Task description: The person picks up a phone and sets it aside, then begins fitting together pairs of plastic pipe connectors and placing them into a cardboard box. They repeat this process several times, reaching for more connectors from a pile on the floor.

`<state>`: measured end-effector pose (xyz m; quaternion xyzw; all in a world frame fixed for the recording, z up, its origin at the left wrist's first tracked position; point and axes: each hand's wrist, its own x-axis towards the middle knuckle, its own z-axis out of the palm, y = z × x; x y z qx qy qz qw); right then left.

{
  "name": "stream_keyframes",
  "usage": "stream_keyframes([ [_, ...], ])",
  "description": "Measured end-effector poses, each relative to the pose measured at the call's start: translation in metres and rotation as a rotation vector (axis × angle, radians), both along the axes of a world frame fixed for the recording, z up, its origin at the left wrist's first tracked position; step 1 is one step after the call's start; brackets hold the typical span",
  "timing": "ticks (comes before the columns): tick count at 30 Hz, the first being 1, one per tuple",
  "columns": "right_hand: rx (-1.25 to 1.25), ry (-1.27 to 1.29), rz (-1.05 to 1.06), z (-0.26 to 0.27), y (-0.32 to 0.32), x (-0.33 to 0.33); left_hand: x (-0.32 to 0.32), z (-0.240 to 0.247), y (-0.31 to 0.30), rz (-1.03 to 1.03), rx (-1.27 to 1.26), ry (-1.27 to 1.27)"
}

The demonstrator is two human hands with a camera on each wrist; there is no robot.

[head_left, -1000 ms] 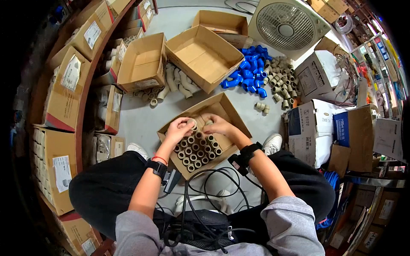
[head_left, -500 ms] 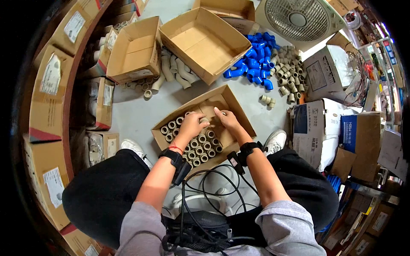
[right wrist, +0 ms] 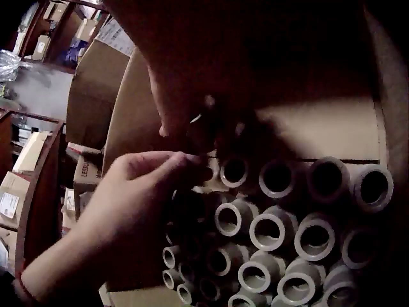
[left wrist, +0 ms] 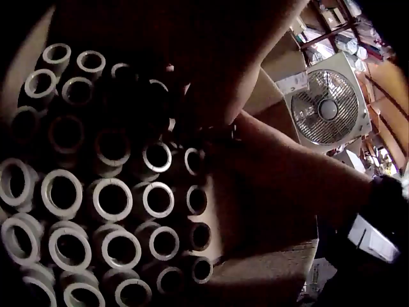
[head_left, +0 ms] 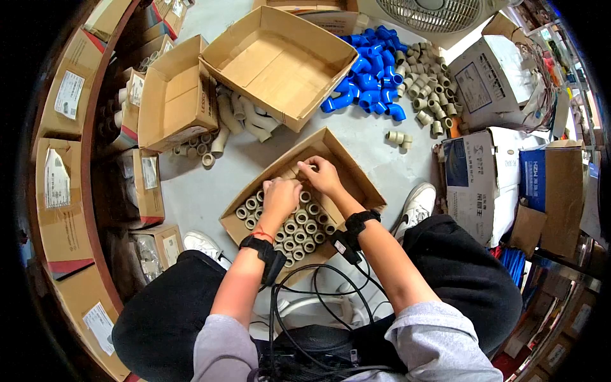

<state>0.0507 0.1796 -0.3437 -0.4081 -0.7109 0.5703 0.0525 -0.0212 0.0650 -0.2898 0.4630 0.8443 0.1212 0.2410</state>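
A shallow cardboard box (head_left: 356,175) sits on the floor between the person's feet, partly filled with rows of beige pipe fittings (head_left: 301,226) standing on end, round openings up. The left hand (head_left: 280,199) is over the upper rows, thumb and finger pinched together on a pipe fitting mostly hidden in shadow in the right wrist view. Close beside it, the right hand (head_left: 323,176) curls its fingers toward the left fingertips. A pale rim of a fitting shows at the right fingers in the right wrist view, where that hand is a dark shape.
Beyond lie an open carton (head_left: 280,63), a smaller carton (head_left: 178,95), blue elbow fittings (head_left: 375,73) and loose beige fittings (head_left: 426,89). A fan (head_left: 439,13) stands behind. Shelved boxes (head_left: 60,178) line the left; cartons (head_left: 474,184) stand right. Black cables (head_left: 318,274) loop before the body.
The head view has shifted, and the boxes sit differently in it. Both hands held fittings apart; the left went down to the rows, and the right has come in beside it.
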Motion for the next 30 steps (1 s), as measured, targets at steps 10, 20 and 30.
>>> stream_keyframes([
  [10, 0.041, 0.06, 0.394, -0.003, -0.007, -0.007, -0.02, 0.004, -0.017, 0.255, 0.307, -0.246],
  [20, 0.303, -0.051, 0.489, -0.001, 0.0, 0.0, -0.011, -0.003, -0.019, 0.135, 0.161, -0.082],
  [30, 0.549, 0.357, -0.094, 0.101, 0.059, -0.001, 0.004, 0.013, 0.009, 0.004, -0.162, 0.045],
])
